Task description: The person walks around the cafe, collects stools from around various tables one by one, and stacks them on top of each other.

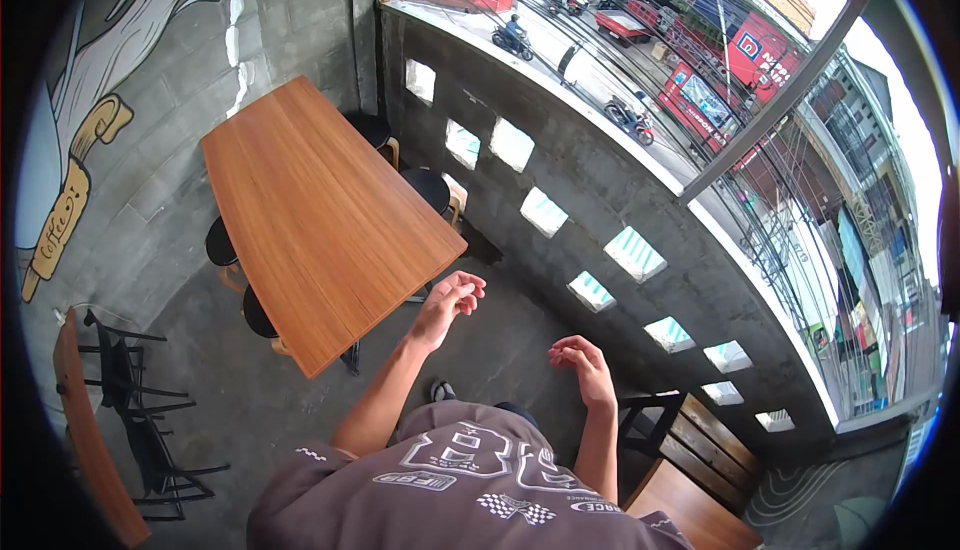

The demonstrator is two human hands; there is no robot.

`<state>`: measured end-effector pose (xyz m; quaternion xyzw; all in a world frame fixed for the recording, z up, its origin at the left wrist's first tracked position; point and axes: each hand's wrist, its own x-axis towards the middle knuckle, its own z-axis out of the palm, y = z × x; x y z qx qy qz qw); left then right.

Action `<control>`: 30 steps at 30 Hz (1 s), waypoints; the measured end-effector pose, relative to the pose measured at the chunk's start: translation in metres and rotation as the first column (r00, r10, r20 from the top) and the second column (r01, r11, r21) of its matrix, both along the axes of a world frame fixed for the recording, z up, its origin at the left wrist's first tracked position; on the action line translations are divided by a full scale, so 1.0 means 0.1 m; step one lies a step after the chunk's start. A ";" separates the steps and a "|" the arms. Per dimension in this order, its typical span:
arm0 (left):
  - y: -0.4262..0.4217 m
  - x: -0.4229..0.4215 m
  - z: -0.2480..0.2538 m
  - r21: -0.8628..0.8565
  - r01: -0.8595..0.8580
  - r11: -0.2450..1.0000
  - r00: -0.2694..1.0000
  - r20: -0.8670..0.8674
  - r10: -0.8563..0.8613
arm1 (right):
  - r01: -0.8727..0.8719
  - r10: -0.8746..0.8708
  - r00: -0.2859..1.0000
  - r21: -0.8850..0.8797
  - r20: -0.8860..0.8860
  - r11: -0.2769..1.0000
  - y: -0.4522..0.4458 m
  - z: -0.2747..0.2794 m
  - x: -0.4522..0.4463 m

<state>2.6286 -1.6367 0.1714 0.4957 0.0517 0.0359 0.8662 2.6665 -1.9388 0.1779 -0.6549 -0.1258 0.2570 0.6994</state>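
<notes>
My left hand (450, 310) is raised in the air just off the near right corner of a long wooden table (325, 220). Its fingers are loosely bent and hold nothing that I can see. To the right, my right hand (584, 368) hangs in front of my body, with its fingers half curled and apart and nothing in it. The nearest things to that hand are the grey wall with square openings and a slatted wooden bench (705, 440). Neither hand touches the table.
Black-topped stools (428, 190) stand along both long sides of the table. At the lower left are black chairs (150, 420) beside another wooden tabletop (90, 440). A low grey wall (480, 170) borders the right side, with a street beyond. A wooden surface (680, 510) lies at lower right.
</notes>
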 end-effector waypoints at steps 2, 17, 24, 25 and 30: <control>0.23 0.08 -0.11 -0.051 -0.100 0.994 0.994 -0.045 0.098 | -0.045 0.046 0.998 0.021 -0.038 0.999 0.21 0.04 0.34; 0.88 1.28 -0.98 -0.060 -0.732 0.678 0.675 -0.194 0.712 | -0.703 0.688 0.703 -0.029 -0.183 0.711 2.87 -1.24 3.92; 1.04 2.67 -1.98 -0.027 -0.816 0.577 0.541 -0.388 0.746 | -0.697 0.669 0.706 -0.396 -0.232 0.599 4.33 -4.00 5.94; 1.02 2.86 -2.12 -0.054 -0.799 0.599 0.572 -0.380 0.727 | -0.593 0.557 0.797 -0.484 -0.235 0.644 4.53 -4.23 6.05; 0.89 3.70 -2.72 -0.128 -0.779 0.613 0.613 -0.360 0.703 | -0.253 0.428 0.886 -0.586 0.179 0.769 5.22 -6.16 6.72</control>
